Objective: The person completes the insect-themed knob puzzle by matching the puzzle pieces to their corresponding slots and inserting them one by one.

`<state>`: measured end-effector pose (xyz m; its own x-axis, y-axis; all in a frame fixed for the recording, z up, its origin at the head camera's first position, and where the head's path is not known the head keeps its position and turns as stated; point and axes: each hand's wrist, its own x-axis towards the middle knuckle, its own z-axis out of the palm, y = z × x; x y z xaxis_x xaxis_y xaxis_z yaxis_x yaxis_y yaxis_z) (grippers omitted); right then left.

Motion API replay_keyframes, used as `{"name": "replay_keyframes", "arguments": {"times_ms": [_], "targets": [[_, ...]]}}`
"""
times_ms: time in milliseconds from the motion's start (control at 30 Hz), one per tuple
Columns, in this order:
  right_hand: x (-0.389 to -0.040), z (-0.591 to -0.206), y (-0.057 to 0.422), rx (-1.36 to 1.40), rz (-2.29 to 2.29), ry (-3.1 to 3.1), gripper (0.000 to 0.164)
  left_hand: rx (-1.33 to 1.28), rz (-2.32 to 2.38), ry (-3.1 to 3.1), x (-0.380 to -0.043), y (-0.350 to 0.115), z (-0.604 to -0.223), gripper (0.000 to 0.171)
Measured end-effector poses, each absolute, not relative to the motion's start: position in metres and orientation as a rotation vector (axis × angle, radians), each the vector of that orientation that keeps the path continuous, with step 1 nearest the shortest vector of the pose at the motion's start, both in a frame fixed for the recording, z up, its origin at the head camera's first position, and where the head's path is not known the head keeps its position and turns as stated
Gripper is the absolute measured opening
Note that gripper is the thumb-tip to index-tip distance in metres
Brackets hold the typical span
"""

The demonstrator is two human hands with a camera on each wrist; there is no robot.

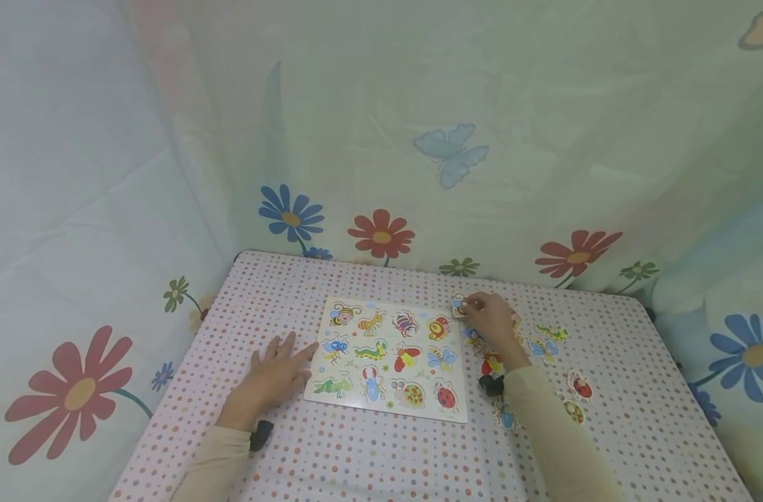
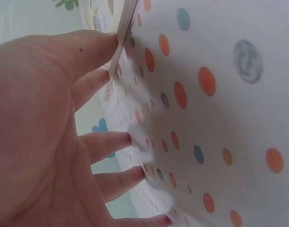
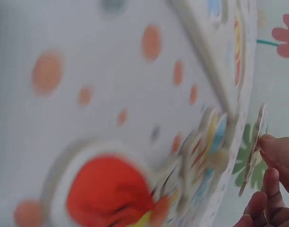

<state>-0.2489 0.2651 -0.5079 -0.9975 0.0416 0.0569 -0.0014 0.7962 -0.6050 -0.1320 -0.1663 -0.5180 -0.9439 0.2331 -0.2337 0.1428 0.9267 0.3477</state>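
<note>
A pale puzzle board [image 1: 359,401] with several colourful insect pictures lies on the table. My left hand [image 1: 271,380] is spread beside its left edge. In the left wrist view, the thumb and forefinger touch the board's edge [image 2: 123,38], while the other fingertips rest on the tabletop. Just past the board's upper right corner, my right hand [image 1: 494,324] pinches a bee-shaped puzzle piece [image 1: 459,305] between thumb and fingers. The right wrist view shows this thin piece [image 3: 253,151] edge-on, raised off the table; its picture is mostly turned away there.
Loose insect pieces lie right of the board: a caterpillar [image 1: 552,332], a blue-winged insect [image 1: 544,350], a ladybug [image 1: 582,387], a red-winged bug [image 1: 491,362] and several others, some partly under my right arm. The dotted tablecloth [image 1: 356,460] meets a flowered curtain [image 1: 513,202] behind.
</note>
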Motion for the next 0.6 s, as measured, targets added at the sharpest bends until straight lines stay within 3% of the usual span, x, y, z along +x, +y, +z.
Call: {"name": "replay_keyframes", "arguments": {"times_ms": [600], "targets": [[-0.248,-0.503,0.205,0.104,1.084,-2.899,0.020,0.284,0.497,2.813,-0.133,-0.168,-0.520,0.055]]}}
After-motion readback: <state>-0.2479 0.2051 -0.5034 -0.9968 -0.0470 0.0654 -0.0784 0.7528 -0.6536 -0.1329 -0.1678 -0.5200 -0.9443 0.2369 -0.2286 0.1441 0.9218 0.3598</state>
